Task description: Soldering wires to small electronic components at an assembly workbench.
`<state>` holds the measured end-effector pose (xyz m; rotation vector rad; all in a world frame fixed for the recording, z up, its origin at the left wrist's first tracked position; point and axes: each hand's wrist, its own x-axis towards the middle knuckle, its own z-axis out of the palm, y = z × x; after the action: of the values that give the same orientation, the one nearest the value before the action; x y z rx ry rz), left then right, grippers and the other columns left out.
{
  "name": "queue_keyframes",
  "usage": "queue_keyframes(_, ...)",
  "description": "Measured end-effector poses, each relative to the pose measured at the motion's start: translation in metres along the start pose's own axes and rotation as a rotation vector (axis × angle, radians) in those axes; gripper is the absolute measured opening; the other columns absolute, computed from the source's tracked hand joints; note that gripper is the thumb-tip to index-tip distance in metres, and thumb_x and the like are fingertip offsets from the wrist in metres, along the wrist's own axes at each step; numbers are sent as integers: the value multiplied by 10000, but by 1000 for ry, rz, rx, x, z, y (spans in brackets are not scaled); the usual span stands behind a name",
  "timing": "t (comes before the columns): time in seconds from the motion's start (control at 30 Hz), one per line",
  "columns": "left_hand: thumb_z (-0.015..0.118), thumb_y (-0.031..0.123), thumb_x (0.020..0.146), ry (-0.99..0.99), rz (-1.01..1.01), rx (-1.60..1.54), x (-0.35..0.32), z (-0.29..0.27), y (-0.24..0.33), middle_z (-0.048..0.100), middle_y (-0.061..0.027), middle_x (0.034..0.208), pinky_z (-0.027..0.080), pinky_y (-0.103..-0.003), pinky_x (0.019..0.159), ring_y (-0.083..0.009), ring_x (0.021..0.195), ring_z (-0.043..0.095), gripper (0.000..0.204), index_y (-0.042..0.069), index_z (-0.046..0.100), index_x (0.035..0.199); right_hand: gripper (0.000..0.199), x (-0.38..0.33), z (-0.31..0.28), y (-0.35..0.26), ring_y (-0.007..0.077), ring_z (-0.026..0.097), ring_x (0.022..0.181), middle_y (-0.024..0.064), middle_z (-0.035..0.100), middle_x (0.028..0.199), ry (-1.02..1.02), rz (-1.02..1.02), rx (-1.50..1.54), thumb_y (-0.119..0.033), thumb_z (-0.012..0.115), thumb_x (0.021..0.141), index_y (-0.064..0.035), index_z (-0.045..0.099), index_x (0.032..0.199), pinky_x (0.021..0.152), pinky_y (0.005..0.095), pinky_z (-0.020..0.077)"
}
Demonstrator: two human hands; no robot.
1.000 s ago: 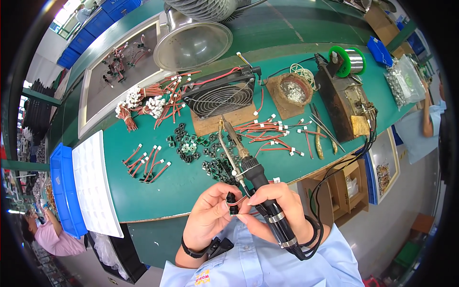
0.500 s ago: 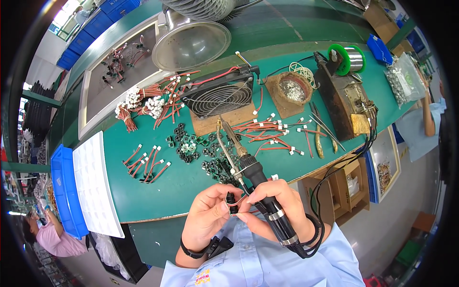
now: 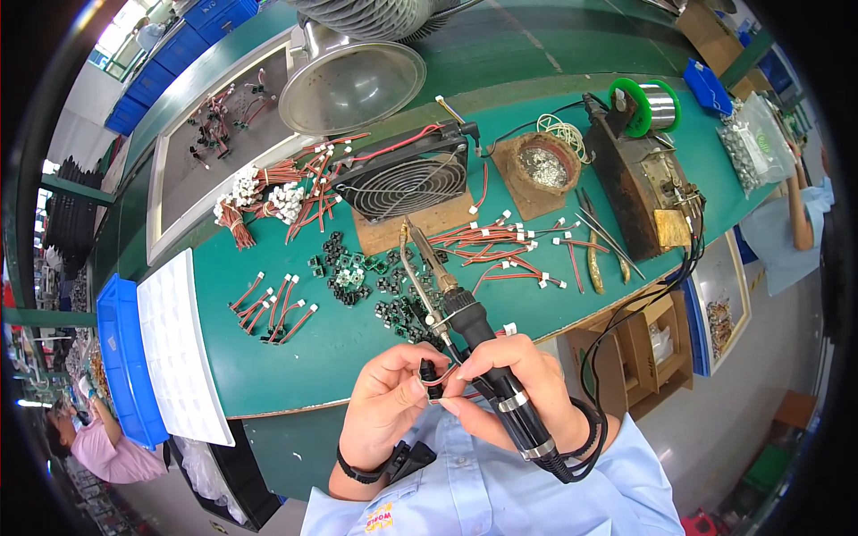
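Note:
Near the table's front edge my left hand (image 3: pixel 384 393) pinches a small black component (image 3: pixel 430 377) between thumb and fingers. A red and white wire lead runs from the component to my right hand (image 3: pixel 523 380), whose thumb and fingertip pinch it. That same hand also grips a black-handled soldering iron (image 3: pixel 468 320), with a thin metal feed tube along its shaft. The iron's tip points away from me, toward the fan, apart from the component. Just beyond my fingers lies a pile of small black components (image 3: pixel 407 314). My fingers partly cover the joint between wire and component.
A fan (image 3: pixel 407 183) stands behind the pile, wire leads (image 3: pixel 487 236) to its right and bundled leads (image 3: pixel 284 198) to its left. Farther right are a solder pot (image 3: pixel 542 168), pliers (image 3: pixel 593 259) and a solder spool (image 3: pixel 660 109). A white tray (image 3: pixel 183 339) overhangs the left edge.
The table and its contents have shifted very slightly left in the picture. Both hands keep nearly the same pose and hold the same things.

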<state>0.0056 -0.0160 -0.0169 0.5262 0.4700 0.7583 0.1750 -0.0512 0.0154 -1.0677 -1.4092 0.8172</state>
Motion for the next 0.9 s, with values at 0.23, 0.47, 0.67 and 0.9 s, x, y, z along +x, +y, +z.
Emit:
queue_keyframes(0.23,569,61,864,-14,129,226,1,4,8,574,-127,1018,444,-308,833,-181,940,564,196,-22,504,1029,408,6,-7,2,170,645,698,78,631,783,-49,-44,-27,24,734,691,-39,464,990,614,265,488)
queue_keyframes(0.47,522,20,877,55,165,341,0,16,12,583,-181,1036,444,-337,858,-214,967,578,134,-2,442,982,413,0,-7,9,178,628,704,80,627,802,-13,-34,-122,7,725,713,-39,466,1031,621,277,481)
queue_keyframes(0.67,485,6,897,187,210,326,6,20,7,610,-197,1019,446,-321,855,-215,966,593,101,0,410,965,431,2,-21,8,195,576,697,78,616,814,16,-115,-553,-105,738,728,-51,491,1078,695,326,433)
queue_keyframes(0.9,487,-5,895,384,475,574,13,7,-1,630,-181,971,450,-280,830,-169,933,602,93,4,410,945,498,-30,-39,-6,184,554,697,24,588,771,-33,-191,-660,-331,799,587,-92,593,972,841,405,312)
